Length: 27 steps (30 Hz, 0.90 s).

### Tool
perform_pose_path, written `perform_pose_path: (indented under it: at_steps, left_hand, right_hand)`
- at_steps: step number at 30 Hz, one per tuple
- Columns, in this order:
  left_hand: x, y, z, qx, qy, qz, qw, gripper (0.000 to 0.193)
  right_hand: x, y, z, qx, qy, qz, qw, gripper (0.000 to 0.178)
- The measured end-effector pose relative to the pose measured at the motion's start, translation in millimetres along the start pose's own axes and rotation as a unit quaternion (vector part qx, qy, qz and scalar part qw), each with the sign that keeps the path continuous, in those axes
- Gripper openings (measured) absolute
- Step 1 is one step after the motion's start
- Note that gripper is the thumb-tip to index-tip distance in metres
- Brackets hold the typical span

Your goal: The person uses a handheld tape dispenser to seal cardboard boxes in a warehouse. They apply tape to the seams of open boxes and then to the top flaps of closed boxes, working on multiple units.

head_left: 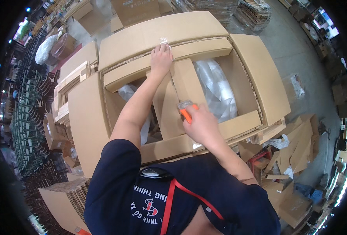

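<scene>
A large cardboard box stands in front of me with its flaps folded outward. Inside it, cardboard strips line the near and far sides, and a cardboard piece spans the middle. White foam-wrapped objects lie on both sides of that piece; what they wrap is hidden. My left hand lies with its fingers stretched over the far strip, beside some clear tape on the far flap. In my right hand is an orange tape dispenser, held over the middle piece.
Wooden frames and a stack of flat cardboard are at the left. Loose cardboard scraps are piled at the right. Green metal frames fill the far left. Wrapped stacks stand beyond the box on the grey floor.
</scene>
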<state>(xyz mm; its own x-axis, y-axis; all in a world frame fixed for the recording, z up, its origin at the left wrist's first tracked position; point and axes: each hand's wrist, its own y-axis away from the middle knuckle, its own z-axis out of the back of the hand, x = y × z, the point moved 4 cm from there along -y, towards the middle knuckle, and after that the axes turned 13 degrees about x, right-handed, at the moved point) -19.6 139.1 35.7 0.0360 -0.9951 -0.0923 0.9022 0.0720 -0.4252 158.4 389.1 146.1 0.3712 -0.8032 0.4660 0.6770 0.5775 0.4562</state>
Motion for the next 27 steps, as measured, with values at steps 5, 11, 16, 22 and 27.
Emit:
perform_pose_path:
  at_steps: [5,11,16,22,27]
  left_hand:
    - [-5,-9,5,0.1,0.014,0.002,0.995,0.036]
    - [-9,-17,25,0.187,0.042,0.02,0.981,0.039]
    - [-18,-14,31,0.184,0.073,0.036,0.98,0.041]
    - [-8,5,38,0.246,-0.014,0.044,0.968,0.068]
    - [-64,39,9,0.192,0.033,0.089,0.977,0.096]
  right_hand:
    - [-10,2,-3,-0.011,-0.017,0.029,0.999,0.037]
    - [-15,5,-1,0.011,-0.008,0.021,1.0,0.037]
    - [-14,13,11,0.053,0.0,0.011,0.999,0.039]
    - [-6,8,17,0.084,-0.079,0.07,0.991,0.032]
    - [-5,-11,7,0.029,-0.021,0.038,0.999,0.029]
